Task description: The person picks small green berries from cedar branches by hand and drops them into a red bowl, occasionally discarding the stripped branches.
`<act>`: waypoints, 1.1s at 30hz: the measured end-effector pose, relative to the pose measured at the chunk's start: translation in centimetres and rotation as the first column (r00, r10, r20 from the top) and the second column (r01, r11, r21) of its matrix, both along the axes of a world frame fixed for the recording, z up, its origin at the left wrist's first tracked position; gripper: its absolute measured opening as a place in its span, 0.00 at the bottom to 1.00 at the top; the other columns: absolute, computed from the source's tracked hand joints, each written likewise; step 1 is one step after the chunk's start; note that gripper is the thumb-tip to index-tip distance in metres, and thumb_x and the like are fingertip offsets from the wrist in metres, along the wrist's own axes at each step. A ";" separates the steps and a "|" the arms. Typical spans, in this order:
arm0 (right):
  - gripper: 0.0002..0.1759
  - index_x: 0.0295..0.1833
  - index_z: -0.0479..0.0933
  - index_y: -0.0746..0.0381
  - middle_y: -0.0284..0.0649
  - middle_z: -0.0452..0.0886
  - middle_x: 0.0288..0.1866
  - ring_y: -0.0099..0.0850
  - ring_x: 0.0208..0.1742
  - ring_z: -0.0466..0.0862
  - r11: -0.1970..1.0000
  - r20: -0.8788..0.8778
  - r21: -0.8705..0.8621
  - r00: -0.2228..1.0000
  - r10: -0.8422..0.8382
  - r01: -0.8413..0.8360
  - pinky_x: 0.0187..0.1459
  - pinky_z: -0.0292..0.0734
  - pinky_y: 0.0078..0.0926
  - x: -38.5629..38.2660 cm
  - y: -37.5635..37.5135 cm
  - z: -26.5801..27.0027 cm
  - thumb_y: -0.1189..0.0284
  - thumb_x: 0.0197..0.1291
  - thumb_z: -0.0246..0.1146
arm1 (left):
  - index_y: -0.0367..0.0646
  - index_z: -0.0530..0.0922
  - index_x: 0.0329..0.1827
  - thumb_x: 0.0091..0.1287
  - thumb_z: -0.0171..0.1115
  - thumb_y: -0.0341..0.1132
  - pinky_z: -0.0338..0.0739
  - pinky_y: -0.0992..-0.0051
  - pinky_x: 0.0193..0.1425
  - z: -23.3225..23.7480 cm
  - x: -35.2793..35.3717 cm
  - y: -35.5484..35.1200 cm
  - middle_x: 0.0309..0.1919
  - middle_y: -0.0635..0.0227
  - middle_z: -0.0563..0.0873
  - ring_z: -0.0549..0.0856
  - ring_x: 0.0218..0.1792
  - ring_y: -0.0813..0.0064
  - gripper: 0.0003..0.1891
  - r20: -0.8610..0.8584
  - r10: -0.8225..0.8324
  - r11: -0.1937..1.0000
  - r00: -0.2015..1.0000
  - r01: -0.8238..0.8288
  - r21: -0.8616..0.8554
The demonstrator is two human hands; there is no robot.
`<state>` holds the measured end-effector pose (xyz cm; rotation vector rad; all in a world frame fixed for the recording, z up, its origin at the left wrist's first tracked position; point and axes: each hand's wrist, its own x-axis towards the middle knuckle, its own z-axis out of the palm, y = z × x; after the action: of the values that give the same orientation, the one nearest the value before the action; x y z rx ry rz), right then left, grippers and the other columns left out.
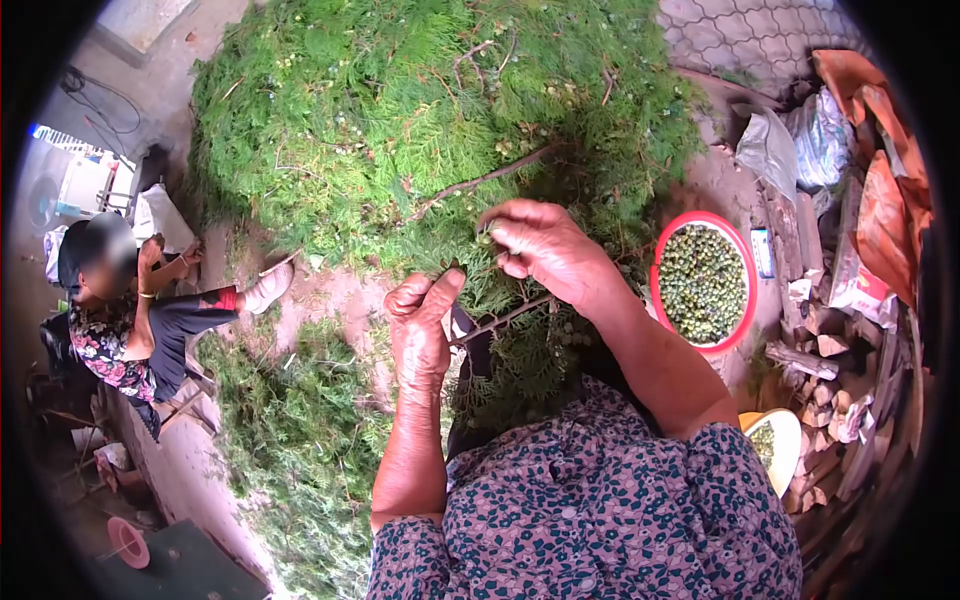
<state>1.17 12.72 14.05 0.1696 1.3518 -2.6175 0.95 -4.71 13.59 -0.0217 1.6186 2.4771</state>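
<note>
A leafy green branch [500, 320] with a thin brown stem lies across my lap. Closed round part of it, near the stem's end, is my left hand [425, 315]. My right hand [540, 245] is bent over the sprigs just above and to the right, thumb and fingers pinched together at something small and green that I cannot make out. In front of both hands spreads a large heap of green branches [400, 130] with small pale berries. To the right stands a red-rimmed basin [654, 290] full of round green berries.
Another person [130, 320] sits at the left. More cut branches [300, 430] lie at the lower left. A yellow bowl [785, 455], stacked firewood [820, 430], plastic bags [820, 140] and orange cloth [885, 225] are on the right.
</note>
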 end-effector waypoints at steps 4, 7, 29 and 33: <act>0.12 0.50 0.75 0.67 0.31 0.75 0.33 0.17 0.25 0.66 0.989 0.026 0.098 0.994 0.107 -0.109 0.25 0.62 0.14 0.2 -0.1 -0.3 0.76 0.61 0.57 | 0.42 0.81 0.28 0.53 0.69 0.26 0.66 0.83 0.34 0.4 0.1 0.4 0.25 0.78 0.81 0.72 0.26 0.88 0.03 -0.041 -0.012 1.000 0.999 0.012 0.003; 0.15 0.50 0.74 0.70 0.32 0.73 0.31 0.18 0.26 0.71 0.996 -0.078 0.032 0.993 0.085 -0.082 0.22 0.63 0.14 0.5 -0.1 0.1 0.74 0.59 0.60 | 0.41 0.82 0.31 0.53 0.69 0.26 0.68 0.83 0.37 0.0 0.0 0.0 0.27 0.77 0.82 0.74 0.28 0.88 0.04 -0.031 -0.051 0.999 0.998 0.051 -0.015; 0.06 0.38 0.79 0.66 0.31 0.73 0.27 0.20 0.25 0.72 0.757 -0.455 0.479 0.863 -0.219 0.444 0.27 0.68 0.18 1.1 -1.7 -0.1 0.82 0.54 0.61 | 0.49 0.62 0.13 0.54 0.70 0.28 0.53 0.81 0.24 0.1 0.9 0.6 0.16 0.85 0.62 0.58 0.21 0.88 0.22 -0.126 0.006 0.923 0.992 -0.054 -0.382; 0.07 0.40 0.78 0.67 0.32 0.73 0.32 0.19 0.29 0.72 0.435 -0.735 0.550 0.660 -0.154 0.713 0.31 0.69 0.17 0.8 -1.9 -0.5 0.82 0.55 0.60 | 0.49 0.61 0.13 0.54 0.69 0.27 0.52 0.81 0.24 -0.2 0.8 0.6 0.16 0.85 0.62 0.58 0.21 0.88 0.22 -0.163 -0.018 0.905 0.986 -0.054 -0.421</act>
<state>2.01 10.79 13.51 -0.2335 3.1422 -2.1621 1.75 -4.08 13.34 0.1116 2.2080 2.1332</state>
